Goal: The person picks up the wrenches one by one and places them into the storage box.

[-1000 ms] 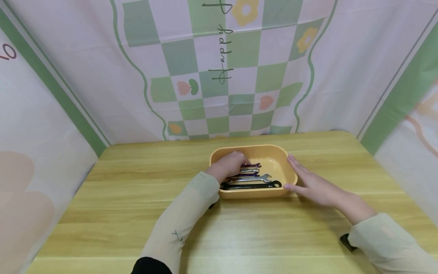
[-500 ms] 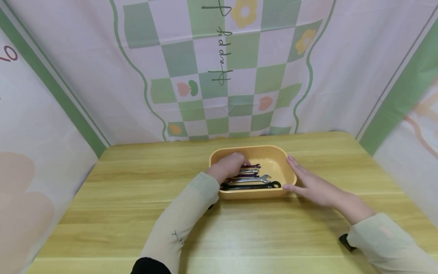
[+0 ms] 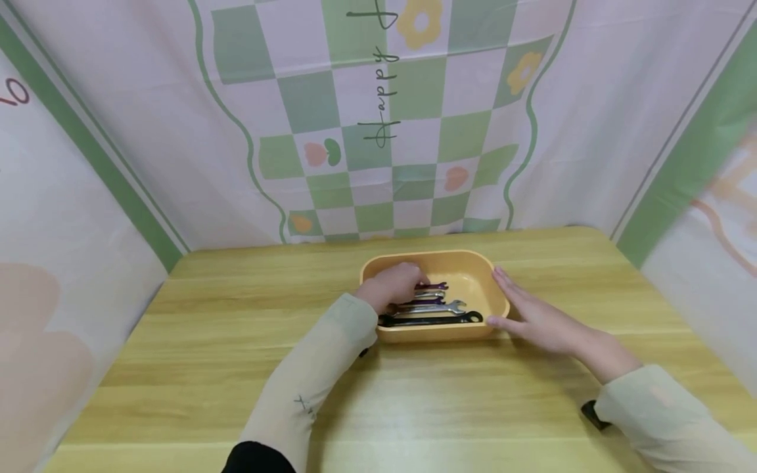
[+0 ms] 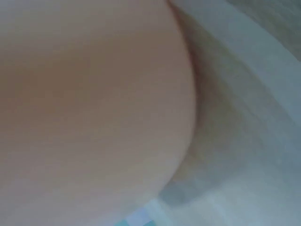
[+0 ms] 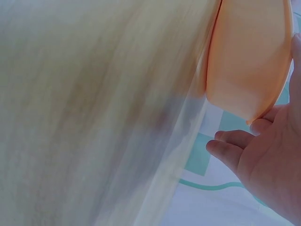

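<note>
An orange-yellow plastic bin [image 3: 443, 334] sits on the table, with several wrenches side by side in it. Nearest is a long black wrench [image 3: 432, 320], then a silver open-end wrench [image 3: 457, 307]; smaller silver and purple ones lie behind. My left hand [image 3: 393, 285] reaches over the bin's left side, its fingers bent down at the rearmost purple wrench [image 3: 439, 286]. The back of that hand hides the fingertips, so I cannot tell whether they hold it. My right hand [image 3: 541, 320] rests against the bin's right end, fingers and thumb spread and mostly straight.
The wood-grain table [image 3: 248, 355] extends around the bin. A printed cloth [image 3: 367, 177] with green checks hangs just behind the back edge, and white cloth walls stand on both sides. Skin and sleeve fill most of the left wrist view.
Both hands and the wrenches keep nearly the same places. The whole scene, bin included, shifts only slightly leftward in the head view.
</note>
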`<action>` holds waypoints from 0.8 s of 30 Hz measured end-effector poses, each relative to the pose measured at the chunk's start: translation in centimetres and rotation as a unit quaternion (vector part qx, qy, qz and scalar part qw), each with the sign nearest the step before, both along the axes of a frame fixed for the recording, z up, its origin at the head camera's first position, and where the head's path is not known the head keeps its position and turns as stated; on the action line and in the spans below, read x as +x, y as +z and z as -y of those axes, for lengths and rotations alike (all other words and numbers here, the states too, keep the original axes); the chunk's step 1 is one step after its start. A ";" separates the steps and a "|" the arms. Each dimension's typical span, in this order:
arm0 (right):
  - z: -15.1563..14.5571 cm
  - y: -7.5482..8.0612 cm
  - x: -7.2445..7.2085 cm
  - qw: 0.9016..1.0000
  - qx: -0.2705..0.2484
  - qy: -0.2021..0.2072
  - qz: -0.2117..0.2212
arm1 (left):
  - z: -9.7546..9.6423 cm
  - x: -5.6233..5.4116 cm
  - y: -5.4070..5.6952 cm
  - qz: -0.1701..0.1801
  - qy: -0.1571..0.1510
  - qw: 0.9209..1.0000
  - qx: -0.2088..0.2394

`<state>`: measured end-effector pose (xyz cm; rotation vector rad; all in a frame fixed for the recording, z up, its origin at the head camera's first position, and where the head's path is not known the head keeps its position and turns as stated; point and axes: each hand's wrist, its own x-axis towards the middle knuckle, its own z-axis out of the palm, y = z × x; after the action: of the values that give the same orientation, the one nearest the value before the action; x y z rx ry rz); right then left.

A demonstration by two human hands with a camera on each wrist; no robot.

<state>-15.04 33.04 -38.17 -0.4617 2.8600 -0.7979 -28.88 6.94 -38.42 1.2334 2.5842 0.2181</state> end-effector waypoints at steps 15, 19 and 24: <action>-0.3 0.2 -1.3 1.000 0.015 0.010 -0.003 | 1.7 -0.6 1.3 0.062 0.023 0.997 0.042; -0.5 0.3 -1.4 1.000 0.026 0.010 -0.006 | 2.7 -0.6 2.1 0.070 0.033 0.993 0.085; -0.7 0.5 -1.3 0.999 0.033 0.010 -0.009 | 4.2 -0.4 3.2 0.100 0.055 0.984 0.135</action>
<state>-16.31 33.77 -37.69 -0.4915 2.8832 -0.6964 -29.32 2.74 -35.23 1.0861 2.5074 0.6990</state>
